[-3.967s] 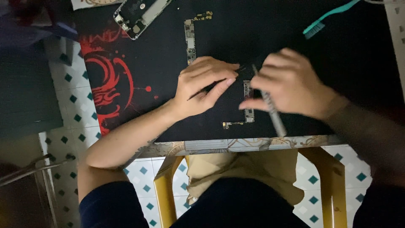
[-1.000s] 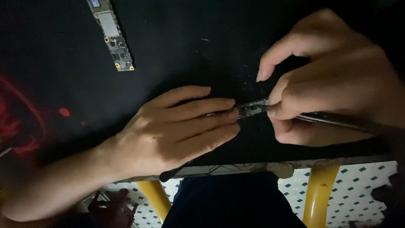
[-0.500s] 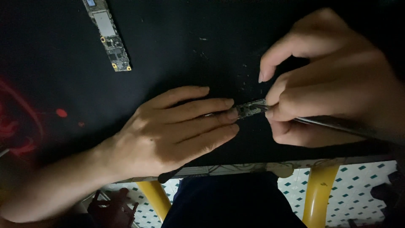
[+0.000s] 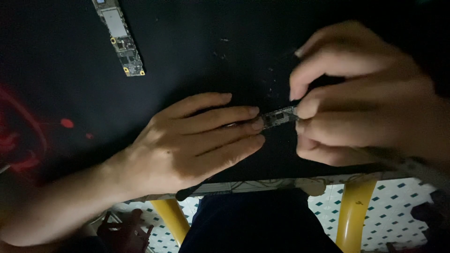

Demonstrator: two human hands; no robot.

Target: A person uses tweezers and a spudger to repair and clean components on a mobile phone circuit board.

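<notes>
- Pressing our left hand point(image 4: 187, 140) flat, fingers extended, we pin a small circuit board piece point(image 4: 277, 116) to the dark mat point(image 4: 197, 56) near the worktop's front edge.
- Our right hand point(image 4: 370, 107) has its grip clenched around a slim tool point(image 4: 408, 164), fingertips touching the piece.
- A longer circuit board point(image 4: 119, 37) lies toward the far left corner.

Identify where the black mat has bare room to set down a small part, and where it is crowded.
Bare mat lies between the long circuit board and the right hand, and left of the left hand. It is crowded where both hands meet over the small board.
</notes>
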